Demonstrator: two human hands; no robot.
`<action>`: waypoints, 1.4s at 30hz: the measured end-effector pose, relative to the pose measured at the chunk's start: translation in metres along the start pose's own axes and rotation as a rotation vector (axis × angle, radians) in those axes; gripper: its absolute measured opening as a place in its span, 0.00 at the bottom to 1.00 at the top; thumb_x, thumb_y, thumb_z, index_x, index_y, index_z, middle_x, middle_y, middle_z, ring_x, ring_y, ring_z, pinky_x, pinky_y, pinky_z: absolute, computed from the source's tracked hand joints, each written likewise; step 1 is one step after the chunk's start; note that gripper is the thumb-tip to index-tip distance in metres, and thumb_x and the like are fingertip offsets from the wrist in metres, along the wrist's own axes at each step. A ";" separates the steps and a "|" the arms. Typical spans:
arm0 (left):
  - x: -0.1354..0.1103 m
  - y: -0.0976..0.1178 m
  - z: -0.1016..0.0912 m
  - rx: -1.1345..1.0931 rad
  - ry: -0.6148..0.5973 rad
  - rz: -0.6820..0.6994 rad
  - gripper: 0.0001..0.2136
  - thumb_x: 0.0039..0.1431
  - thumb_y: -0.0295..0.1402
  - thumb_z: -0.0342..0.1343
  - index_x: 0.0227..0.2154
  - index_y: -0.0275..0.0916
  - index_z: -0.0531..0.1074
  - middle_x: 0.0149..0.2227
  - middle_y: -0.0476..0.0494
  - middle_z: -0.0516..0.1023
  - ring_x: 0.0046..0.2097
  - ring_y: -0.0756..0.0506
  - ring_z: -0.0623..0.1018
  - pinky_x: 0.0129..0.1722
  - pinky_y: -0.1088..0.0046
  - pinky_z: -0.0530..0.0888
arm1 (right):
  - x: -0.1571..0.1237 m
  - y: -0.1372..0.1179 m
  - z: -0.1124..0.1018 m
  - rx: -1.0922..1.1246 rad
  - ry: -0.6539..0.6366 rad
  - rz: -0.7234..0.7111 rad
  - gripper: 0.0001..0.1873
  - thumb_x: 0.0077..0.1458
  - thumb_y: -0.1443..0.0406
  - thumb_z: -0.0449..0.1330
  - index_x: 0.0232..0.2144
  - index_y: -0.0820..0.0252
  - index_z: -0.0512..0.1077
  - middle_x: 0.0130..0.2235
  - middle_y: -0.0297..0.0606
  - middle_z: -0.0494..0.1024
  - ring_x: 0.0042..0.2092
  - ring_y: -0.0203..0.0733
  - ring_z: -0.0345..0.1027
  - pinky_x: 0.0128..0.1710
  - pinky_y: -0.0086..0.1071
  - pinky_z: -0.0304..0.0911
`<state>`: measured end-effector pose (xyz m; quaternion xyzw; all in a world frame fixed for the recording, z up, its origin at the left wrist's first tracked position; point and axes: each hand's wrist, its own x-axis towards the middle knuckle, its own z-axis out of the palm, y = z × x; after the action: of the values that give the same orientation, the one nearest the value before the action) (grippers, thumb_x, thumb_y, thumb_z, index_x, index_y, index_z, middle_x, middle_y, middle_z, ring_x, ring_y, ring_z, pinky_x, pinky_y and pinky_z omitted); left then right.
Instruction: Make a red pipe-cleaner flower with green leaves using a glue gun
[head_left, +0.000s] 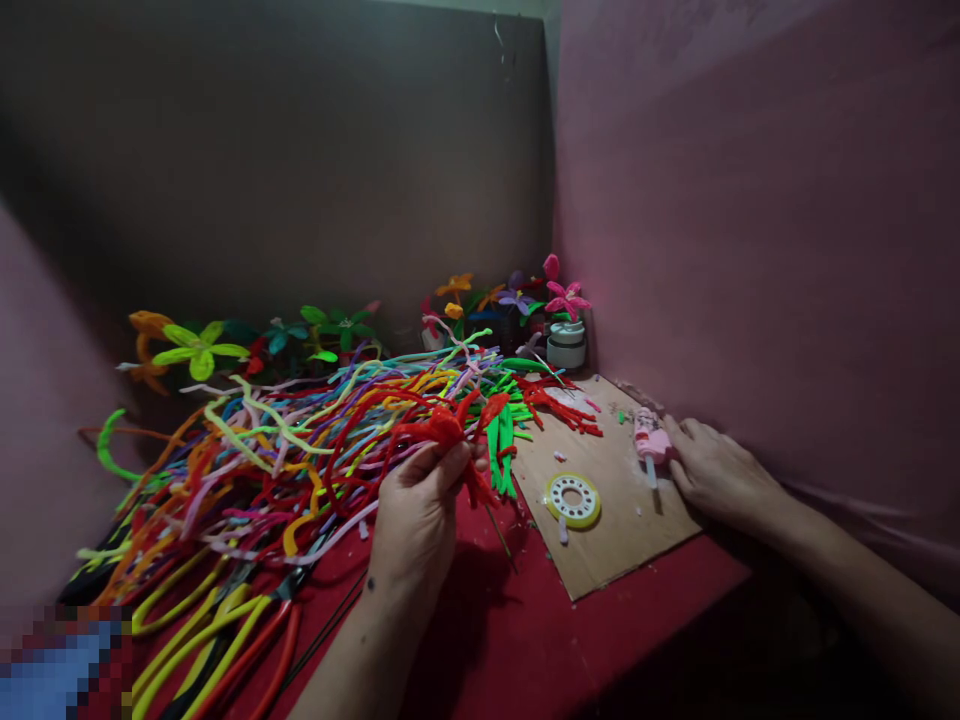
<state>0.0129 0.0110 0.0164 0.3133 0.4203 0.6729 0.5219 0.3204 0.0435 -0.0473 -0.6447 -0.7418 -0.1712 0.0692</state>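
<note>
My left hand (420, 510) pinches a red pipe-cleaner flower (442, 428) between thumb and fingers, its loops rising above the fingertips and a thin stem pointing down below. At the right, my right hand (712, 465) has its fingers closed at the side of a pink popsicle-shaped thing (651, 437) with a pale stick end, over the cardboard (600, 560); part of the grip is hidden. A yellow-rimmed tape roll (572, 500) lies on the cardboard between my hands. Green pipe-cleaner pieces (501, 450) and red ones (562, 402) lie just beyond my left hand.
A big heap of coloured pipe cleaners (300, 440) spreads across the red tabletop (495, 640). Yellow-handled pliers (202, 640) and red-handled pliers (277, 650) lie at the front left. Finished flowers (197, 350) and a small pale jar (566, 345) stand at the back, near the walls.
</note>
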 end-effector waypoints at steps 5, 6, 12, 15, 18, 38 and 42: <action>0.002 -0.002 0.000 -0.122 -0.034 -0.025 0.11 0.31 0.29 0.69 0.21 0.30 0.76 0.23 0.43 0.78 0.26 0.51 0.76 0.27 0.80 0.73 | 0.003 -0.002 -0.019 0.052 -0.020 0.035 0.18 0.52 0.67 0.49 0.44 0.69 0.69 0.35 0.49 0.71 0.36 0.50 0.66 0.35 0.39 0.60; 0.002 -0.003 0.000 -0.147 -0.049 -0.032 0.11 0.31 0.28 0.69 0.21 0.30 0.76 0.23 0.43 0.78 0.26 0.50 0.76 0.27 0.80 0.73 | 0.004 -0.006 -0.026 0.094 0.018 0.045 0.17 0.52 0.66 0.50 0.42 0.68 0.70 0.35 0.50 0.71 0.36 0.50 0.66 0.35 0.40 0.60; -0.004 -0.004 0.001 -0.213 -0.167 -0.114 0.10 0.32 0.26 0.69 0.21 0.30 0.76 0.24 0.42 0.78 0.24 0.50 0.76 0.27 0.78 0.74 | 0.015 -0.076 -0.071 1.282 -0.060 -0.178 0.13 0.52 0.60 0.57 0.38 0.59 0.74 0.37 0.41 0.75 0.38 0.40 0.68 0.38 0.34 0.63; -0.006 -0.003 0.000 -0.241 -0.235 -0.145 0.09 0.34 0.26 0.68 0.22 0.31 0.77 0.24 0.43 0.78 0.24 0.50 0.76 0.27 0.77 0.74 | 0.029 -0.117 -0.083 1.831 -0.182 -0.073 0.15 0.45 0.62 0.64 0.38 0.61 0.73 0.29 0.35 0.74 0.27 0.32 0.65 0.27 0.29 0.61; -0.006 -0.004 -0.002 -0.249 -0.331 -0.162 0.07 0.38 0.26 0.67 0.24 0.33 0.77 0.25 0.44 0.78 0.24 0.51 0.76 0.28 0.77 0.74 | 0.042 -0.139 -0.086 2.148 -0.167 -0.134 0.12 0.42 0.67 0.66 0.33 0.63 0.74 0.29 0.34 0.73 0.25 0.30 0.63 0.24 0.25 0.59; -0.016 0.005 -0.004 0.286 -0.536 0.029 0.07 0.50 0.32 0.59 0.26 0.34 0.80 0.25 0.39 0.80 0.27 0.46 0.76 0.28 0.73 0.72 | 0.041 -0.098 -0.091 2.278 -0.156 -0.685 0.03 0.45 0.65 0.66 0.25 0.59 0.76 0.25 0.34 0.71 0.27 0.33 0.64 0.25 0.29 0.58; -0.018 0.004 -0.005 0.314 -0.498 0.077 0.05 0.48 0.30 0.60 0.24 0.36 0.79 0.26 0.41 0.80 0.29 0.46 0.77 0.32 0.73 0.72 | 0.034 -0.098 -0.090 2.170 -0.158 -0.675 0.02 0.45 0.67 0.66 0.25 0.60 0.77 0.25 0.35 0.71 0.28 0.33 0.62 0.28 0.29 0.57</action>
<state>0.0119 -0.0081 0.0178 0.5615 0.3662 0.5213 0.5281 0.2079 0.0339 0.0316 -0.0210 -0.6366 0.5922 0.4937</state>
